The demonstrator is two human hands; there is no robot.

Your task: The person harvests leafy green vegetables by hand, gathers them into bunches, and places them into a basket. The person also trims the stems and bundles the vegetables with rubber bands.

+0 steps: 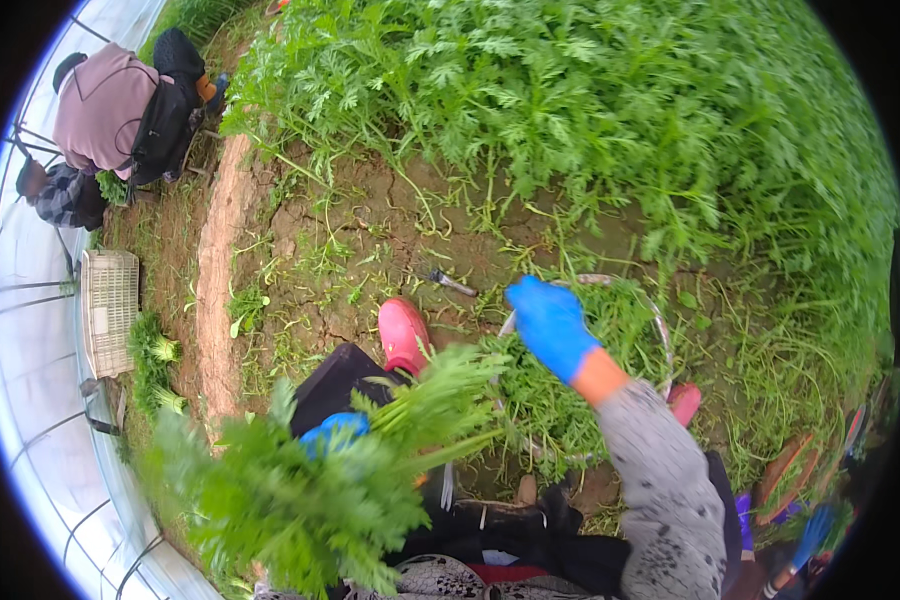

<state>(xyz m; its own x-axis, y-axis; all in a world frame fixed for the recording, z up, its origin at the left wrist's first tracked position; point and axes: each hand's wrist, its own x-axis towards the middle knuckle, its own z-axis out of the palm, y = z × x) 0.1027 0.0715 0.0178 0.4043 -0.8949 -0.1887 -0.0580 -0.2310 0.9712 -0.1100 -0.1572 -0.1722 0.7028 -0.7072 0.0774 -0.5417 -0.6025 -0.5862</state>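
Observation:
My left hand (335,433), in a blue glove, grips a large bunch of feathery leafy greens (292,502). Its leaves hang toward the lower left, and pale stems point right. In front of me my right hand (549,324), also blue-gloved, is held over the rim of a round hoop or basket (666,337). The fingers look curled; blur hides whether anything is in them. Loose cut greens (562,405) lie within that rim, between my pink boots (403,330). A small hand tool (451,283) with a dark end rests on the soil left of my right hand.
Uncut greens (570,97) stand densely ahead and right. At left are a pale plastic crate (111,311), tied bunches of greens (156,356), a bare dirt ridge (221,277) and two people (109,112) seated low. Another person's blue-gloved hand (816,534) shows at lower right.

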